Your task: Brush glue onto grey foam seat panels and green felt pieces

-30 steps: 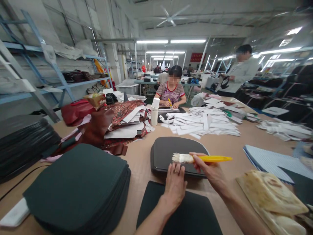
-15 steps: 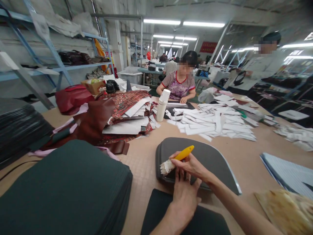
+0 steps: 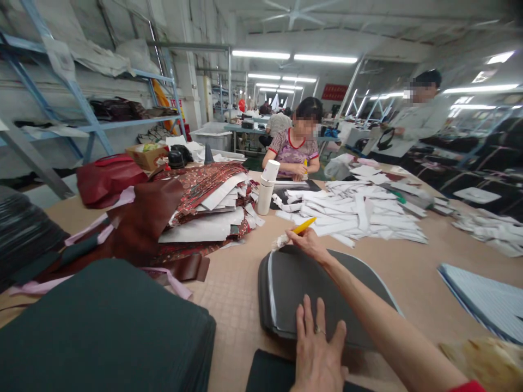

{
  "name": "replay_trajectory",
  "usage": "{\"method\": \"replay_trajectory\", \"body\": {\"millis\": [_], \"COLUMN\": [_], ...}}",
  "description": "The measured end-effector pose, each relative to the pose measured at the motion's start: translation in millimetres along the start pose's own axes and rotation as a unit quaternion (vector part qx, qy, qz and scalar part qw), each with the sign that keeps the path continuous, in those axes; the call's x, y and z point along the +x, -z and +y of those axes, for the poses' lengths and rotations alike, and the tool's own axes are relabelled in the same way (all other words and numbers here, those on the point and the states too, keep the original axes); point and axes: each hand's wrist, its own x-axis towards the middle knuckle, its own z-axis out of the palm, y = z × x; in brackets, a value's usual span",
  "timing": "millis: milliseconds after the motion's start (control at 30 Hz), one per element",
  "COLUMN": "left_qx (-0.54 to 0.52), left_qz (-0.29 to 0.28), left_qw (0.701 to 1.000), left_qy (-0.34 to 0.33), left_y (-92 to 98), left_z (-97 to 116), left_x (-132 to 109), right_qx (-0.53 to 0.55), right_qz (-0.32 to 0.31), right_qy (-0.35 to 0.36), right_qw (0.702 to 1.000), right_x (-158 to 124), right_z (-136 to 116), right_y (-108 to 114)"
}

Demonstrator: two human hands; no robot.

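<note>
In the head view, my right hand (image 3: 309,244) grips the yellow handle of a brush (image 3: 304,225). The brush's whitish, caked bristles rest at the far left corner of a stack of dark grey rounded panels (image 3: 292,280). A wet-looking white line runs along the top panel's left edge, and its far right edge is white too. My left hand (image 3: 319,348), wearing a ring, lies on the near part of the top panel with its fingers spread. Below it, a dark green piece (image 3: 267,373) lies partly hidden by that hand.
A tall dark green stack (image 3: 110,326) stands at the left front. Behind it lie patterned red pieces (image 3: 208,185) and brown material (image 3: 143,212). A white bottle (image 3: 266,196) stands mid-table beside white strips (image 3: 363,209). A co-worker (image 3: 292,149) sits opposite; another person (image 3: 417,117) stands right.
My right hand has moved the brush away from me to the panel's far corner, and a white line now shows along the left edge. My left hand has shifted nearer, fingers spread.
</note>
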Motion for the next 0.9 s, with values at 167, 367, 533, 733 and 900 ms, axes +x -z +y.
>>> {"method": "replay_trajectory", "body": {"millis": [167,367,533,733,900], "left_qx": [0.003,0.057,0.15,0.24,0.262], "left_qz": [0.028,0.052,0.093,0.152,0.202], "left_qw": [0.999,0.996,0.98,0.953,0.939], "left_qy": [-0.019,-0.038,-0.095,-0.103,-0.095], "left_y": [-20.8,-40.4,-46.5,-47.7,-55.0], "left_z": [-18.1,-36.9,-47.7,-46.0,-47.8], "left_x": [10.0,18.8,19.3,16.7,20.6], "right_qx": [-0.024,-0.018,-0.057,-0.103,-0.135], "right_qz": [0.065,-0.004,0.036,0.098,0.149], "right_qy": [0.004,0.031,0.021,0.002,-0.012], "right_qw": [0.998,0.999,0.998,0.99,0.98], "right_x": [4.9,7.5,2.9,-19.7,-53.8], "right_z": [8.7,15.7,39.5,64.3,66.9], "right_y": [19.7,22.0,62.4,126.2,177.4]}}
